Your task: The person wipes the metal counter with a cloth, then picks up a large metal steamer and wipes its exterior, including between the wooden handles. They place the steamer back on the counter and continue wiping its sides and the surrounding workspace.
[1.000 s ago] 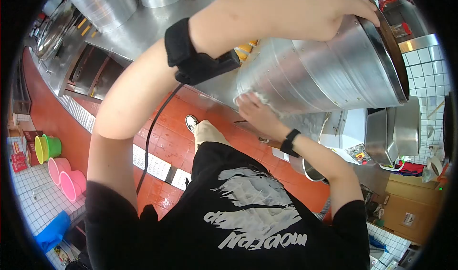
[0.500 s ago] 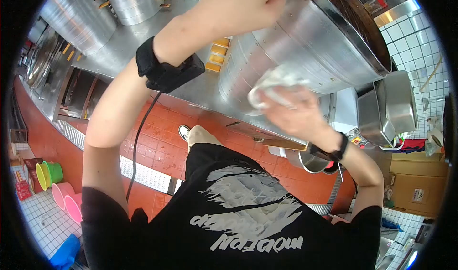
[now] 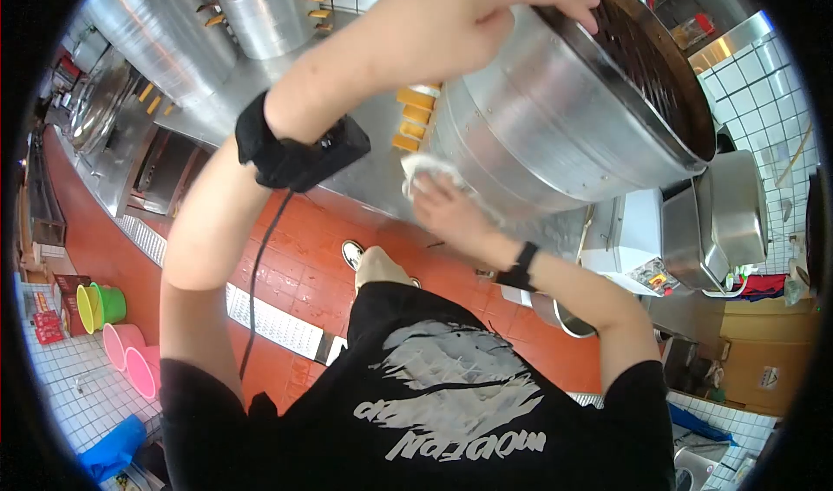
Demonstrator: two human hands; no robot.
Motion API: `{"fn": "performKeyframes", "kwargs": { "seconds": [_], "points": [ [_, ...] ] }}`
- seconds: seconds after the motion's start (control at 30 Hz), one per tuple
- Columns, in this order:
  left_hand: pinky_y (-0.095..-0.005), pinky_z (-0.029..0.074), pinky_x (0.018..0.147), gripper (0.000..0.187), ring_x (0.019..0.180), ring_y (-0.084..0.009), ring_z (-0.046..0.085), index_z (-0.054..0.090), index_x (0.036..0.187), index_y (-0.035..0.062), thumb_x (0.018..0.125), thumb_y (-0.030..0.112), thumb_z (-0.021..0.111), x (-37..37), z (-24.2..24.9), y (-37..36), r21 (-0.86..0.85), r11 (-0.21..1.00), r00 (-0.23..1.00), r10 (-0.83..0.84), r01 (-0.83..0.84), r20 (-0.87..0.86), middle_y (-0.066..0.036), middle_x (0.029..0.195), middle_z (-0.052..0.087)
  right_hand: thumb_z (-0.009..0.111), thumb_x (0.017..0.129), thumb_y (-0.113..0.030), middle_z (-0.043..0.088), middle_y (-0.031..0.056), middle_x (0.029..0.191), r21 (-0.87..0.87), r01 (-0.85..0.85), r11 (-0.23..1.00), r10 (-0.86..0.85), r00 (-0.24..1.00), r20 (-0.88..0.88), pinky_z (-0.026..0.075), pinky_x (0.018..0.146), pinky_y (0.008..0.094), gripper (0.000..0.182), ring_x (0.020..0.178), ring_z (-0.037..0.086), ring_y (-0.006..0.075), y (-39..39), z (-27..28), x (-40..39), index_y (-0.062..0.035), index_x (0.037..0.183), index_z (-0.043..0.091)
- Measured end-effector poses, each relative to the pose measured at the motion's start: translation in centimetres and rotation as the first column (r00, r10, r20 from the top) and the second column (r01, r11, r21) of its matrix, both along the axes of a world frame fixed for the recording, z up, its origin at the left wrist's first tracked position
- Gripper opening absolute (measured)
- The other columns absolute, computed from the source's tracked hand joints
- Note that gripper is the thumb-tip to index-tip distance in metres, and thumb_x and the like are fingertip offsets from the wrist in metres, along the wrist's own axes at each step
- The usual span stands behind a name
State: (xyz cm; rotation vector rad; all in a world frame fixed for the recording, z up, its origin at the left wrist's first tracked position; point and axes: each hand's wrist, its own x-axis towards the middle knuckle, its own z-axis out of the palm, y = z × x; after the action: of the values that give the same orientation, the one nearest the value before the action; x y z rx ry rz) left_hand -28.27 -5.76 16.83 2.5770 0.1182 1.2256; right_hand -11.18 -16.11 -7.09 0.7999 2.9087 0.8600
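Note:
A stack of metal steamer baskets (image 3: 547,118) leans at a tilt on the steel counter, with its slatted top facing right. My left hand (image 3: 495,14) reaches across and grips its upper rim, fingers hooked over the edge. Low at the stack's left end, my right hand (image 3: 455,209) presses a white cloth (image 3: 421,166) near the base and the counter. The cloth is bunched under the fingers, so part of it is hidden. Wooden handle pieces (image 3: 415,114) stick out on the stack's far side.
More metal steamer stacks (image 3: 260,9) stand at the back left of the steel counter (image 3: 369,174). Steel containers (image 3: 729,209) and a white box (image 3: 620,239) are to the right. Pink buckets (image 3: 143,369) sit far left, and a drain grate (image 3: 278,322) crosses the red floor.
My right hand has slid the cloth from the stack's side leftward to its base. My left hand still holds the rim, its fingers now more spread. The view has shifted slightly.

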Motion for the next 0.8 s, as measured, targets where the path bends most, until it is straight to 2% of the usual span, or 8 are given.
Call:
{"fn": "performKeyframes", "kwargs": {
  "seconds": [0.07,0.13,0.3,0.4,0.5,0.6,0.67,0.8],
  "points": [
    [-0.0311,0.045,0.105,0.058,0.132,-0.0306,0.048,0.060,0.124,0.0073,0.074,-0.013,0.038,0.4,-0.2,0.5,0.048,0.999,1.000,0.005,-0.004,-0.006,-0.018,0.135,0.056,0.054,0.084,-0.021,0.060,0.0062,0.122,-0.137,-0.011,0.991,0.028,0.992,0.119,0.032,0.108,0.0427,0.026,0.124,0.049,0.0258,0.7,-8.0,-0.2,-0.0104,0.104,0.068],
    [-0.0376,0.036,0.113,0.057,0.121,-0.0273,0.057,0.066,0.114,0.0078,0.068,-0.012,0.039,1.0,-0.5,0.2,0.034,0.997,0.995,0.072,-0.075,0.076,-0.010,0.124,0.065,0.055,0.084,-0.021,0.061,0.0058,0.116,-0.161,-0.001,0.987,0.025,0.989,0.144,0.032,0.107,0.0419,0.024,0.121,0.050,0.0249,0.3,-12.2,-0.7,-0.0105,0.100,0.069],
    [-0.0414,0.031,0.117,0.060,0.131,-0.0315,0.049,0.065,0.113,0.0017,0.066,-0.019,0.035,0.9,-0.3,-0.6,0.013,0.998,0.994,0.064,-0.065,0.085,-0.013,0.123,0.065,0.056,0.084,-0.020,0.062,0.0044,0.106,-0.272,0.051,0.961,0.001,0.983,0.186,0.033,0.104,0.0395,0.020,0.113,0.052,0.0222,1.5,-13.2,-1.9,-0.0108,0.093,0.071],
    [-0.0405,0.034,0.115,0.060,0.129,-0.0308,0.052,0.066,0.115,0.0043,0.068,-0.019,0.036,0.5,0.1,0.2,0.042,0.998,0.997,0.052,-0.055,0.052,-0.011,0.124,0.065,0.057,0.082,-0.020,0.062,0.0037,0.102,-0.158,0.147,0.976,-0.111,0.971,0.214,0.036,0.101,0.0394,0.019,0.109,0.052,0.0217,2.6,-7.0,-3.2,-0.0119,0.091,0.072],
    [-0.0397,0.039,0.111,0.060,0.127,-0.0275,0.054,0.066,0.118,0.0066,0.070,-0.016,0.039,-0.3,1.2,1.0,0.029,0.999,1.000,0.022,-0.022,0.001,-0.010,0.124,0.065,0.059,0.079,-0.019,0.061,0.0034,0.112,-0.069,0.215,0.974,-0.221,0.971,-0.093,0.039,0.096,0.0404,0.020,0.115,0.050,0.0241,2.9,4.8,-4.5,-0.0095,0.092,0.071],
    [-0.0388,0.044,0.107,0.057,0.127,-0.0240,0.054,0.065,0.122,0.0089,0.074,-0.012,0.041,-1.9,3.5,2.2,-0.223,0.975,0.973,-0.038,-0.014,-0.226,-0.010,0.127,0.064,0.063,0.075,-0.019,0.057,0.0030,0.125,0.071,0.262,0.963,-0.235,0.935,-0.266,0.039,0.094,0.0440,0.023,0.122,0.046,0.0262,1.3,16.1,-4.5,-0.0087,0.094,0.070],
    [-0.0370,0.049,0.102,0.053,0.128,-0.0213,0.053,0.065,0.123,0.0100,0.080,-0.008,0.040,-2.0,2.8,5.3,-0.141,0.990,0.996,-0.036,0.025,-0.080,-0.009,0.132,0.061,0.065,0.073,-0.018,0.056,0.0031,0.129,0.150,0.373,0.916,-0.269,0.845,-0.463,0.038,0.097,0.0480,0.023,0.122,0.047,0.0277,-0.1,21.3,-4.5,-0.0119,0.095,0.070],
    [-0.0359,0.044,0.106,0.051,0.130,-0.0256,0.051,0.058,0.131,0.0131,0.087,-0.005,0.040,-2.9,0.6,10.4,-0.022,0.999,0.992,0.045,-0.048,-0.119,-0.007,0.137,0.057,0.066,0.072,-0.019,0.056,0.0040,0.130,0.179,0.446,0.877,-0.342,0.840,-0.421,0.037,0.099,0.0489,0.024,0.124,0.046,0.0293,-0.8,24.7,-5.6,-0.0144,0.095,0.070]
  ]
}}
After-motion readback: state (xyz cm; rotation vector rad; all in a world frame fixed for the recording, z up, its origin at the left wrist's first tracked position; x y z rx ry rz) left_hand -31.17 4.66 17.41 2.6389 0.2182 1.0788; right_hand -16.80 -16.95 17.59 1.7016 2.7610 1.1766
